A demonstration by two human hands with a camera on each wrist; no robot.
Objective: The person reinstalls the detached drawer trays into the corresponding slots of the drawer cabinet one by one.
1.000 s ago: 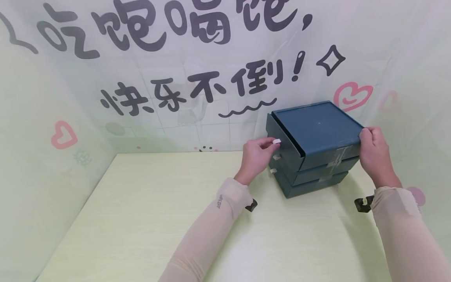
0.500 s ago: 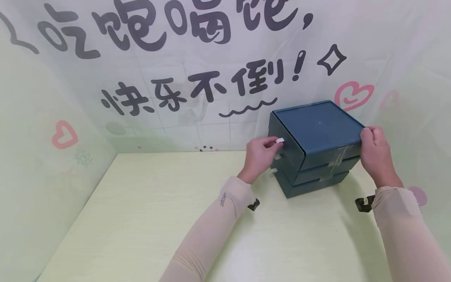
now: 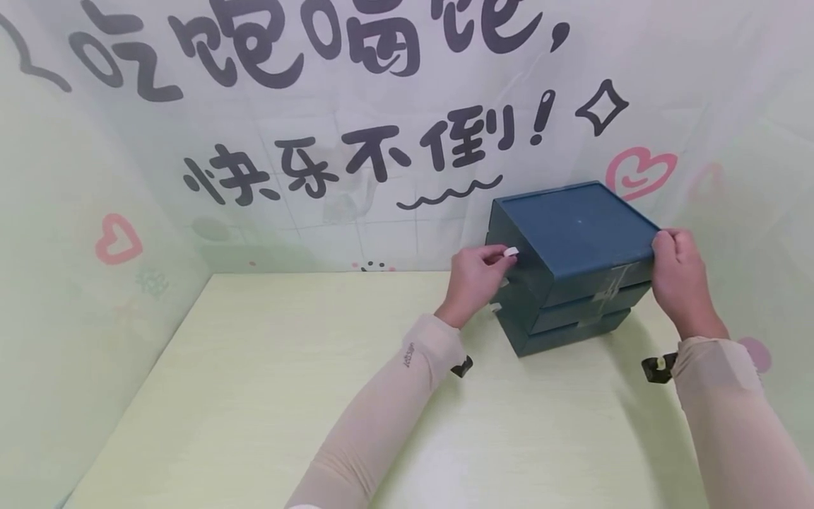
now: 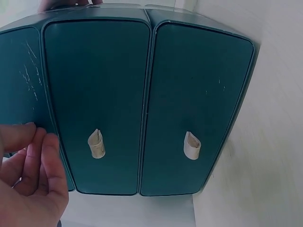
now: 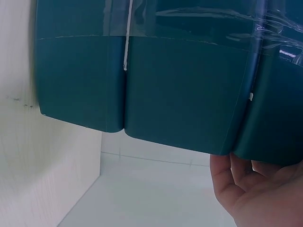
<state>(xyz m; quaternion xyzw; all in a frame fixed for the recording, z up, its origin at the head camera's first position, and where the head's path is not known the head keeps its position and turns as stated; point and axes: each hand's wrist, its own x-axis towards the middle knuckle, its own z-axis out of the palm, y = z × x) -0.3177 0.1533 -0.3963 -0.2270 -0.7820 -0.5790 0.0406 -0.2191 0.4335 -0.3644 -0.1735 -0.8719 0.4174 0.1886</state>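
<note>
Dark teal plastic forms the drawer unit (image 3: 572,265), which is set on the pale green table (image 3: 254,396) near its far right corner, close to a backdrop (image 3: 318,127) printed with black characters and pink hearts. Nothing is seen between the hands and the unit. Three drawers are counted, stacked, each with one small white tab; in the left wrist view two tabs (image 4: 96,144) are fully shown and the third is hidden by the hand. Clear tape (image 5: 213,19) is seen across the unit's side. Two black clips (image 3: 655,367) are noted at the wrists. The left hand (image 3: 473,283) is held at the top drawer's front, its curled fingers pinching the top tab (image 3: 510,252). The right hand (image 3: 680,283) is wrapped round the unit's rear top edge, fingers curled over it.
</note>
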